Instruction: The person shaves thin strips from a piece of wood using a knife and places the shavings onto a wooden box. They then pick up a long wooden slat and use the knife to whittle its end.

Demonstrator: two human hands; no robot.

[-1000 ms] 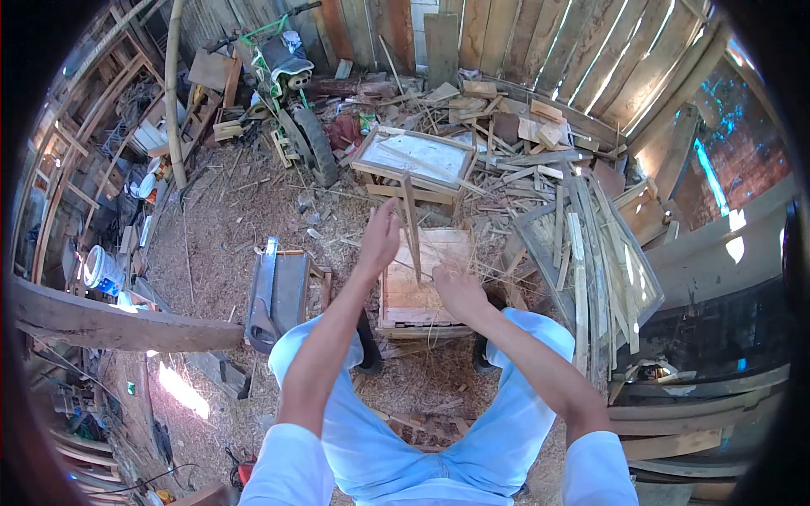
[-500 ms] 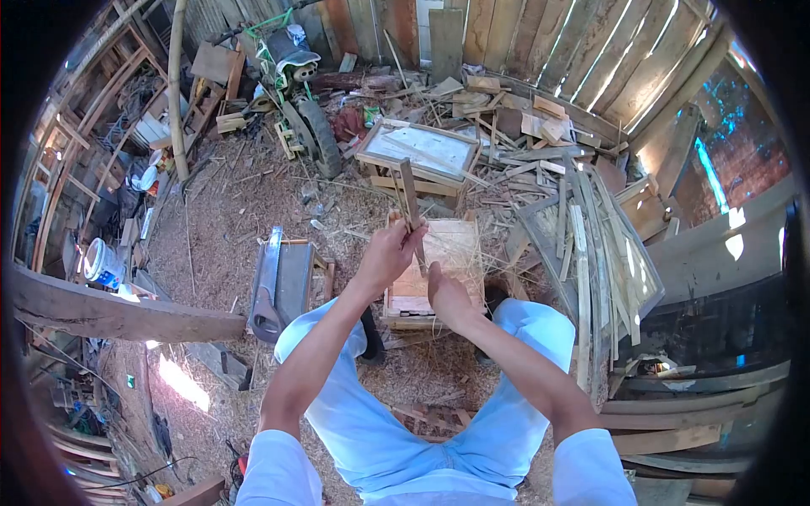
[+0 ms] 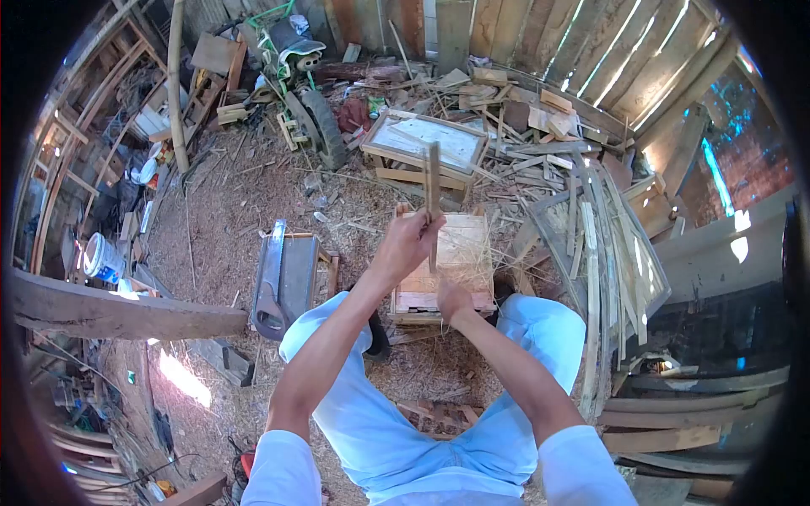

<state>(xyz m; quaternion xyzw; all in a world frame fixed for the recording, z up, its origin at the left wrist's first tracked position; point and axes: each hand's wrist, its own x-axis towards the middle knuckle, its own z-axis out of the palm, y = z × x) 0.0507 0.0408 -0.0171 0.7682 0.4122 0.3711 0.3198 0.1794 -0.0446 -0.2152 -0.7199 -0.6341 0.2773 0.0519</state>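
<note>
My left hand (image 3: 405,244) is closed round a narrow wooden strip (image 3: 433,177), which stands nearly upright above a low wooden box (image 3: 464,232) between my knees. Just below the strip's lower end is my right hand (image 3: 455,298), its fingers curled in a fist; whatever it grips is hidden. Thin pale shavings lie on the box top around my right hand. To the left of my knee, a handsaw (image 3: 272,270) rests on a small dark-topped stool (image 3: 299,274).
Beyond the box stands a low table with a white top (image 3: 426,139). Scrap wood (image 3: 540,118) is heaped behind it, and long strips (image 3: 591,270) lean at the right. A motorbike wheel (image 3: 321,126) is at the back left. A thick beam (image 3: 126,316) juts in from the left.
My right hand has moved down towards me, away from my left hand. The strip has tipped more upright, and the whole view has shifted slightly.
</note>
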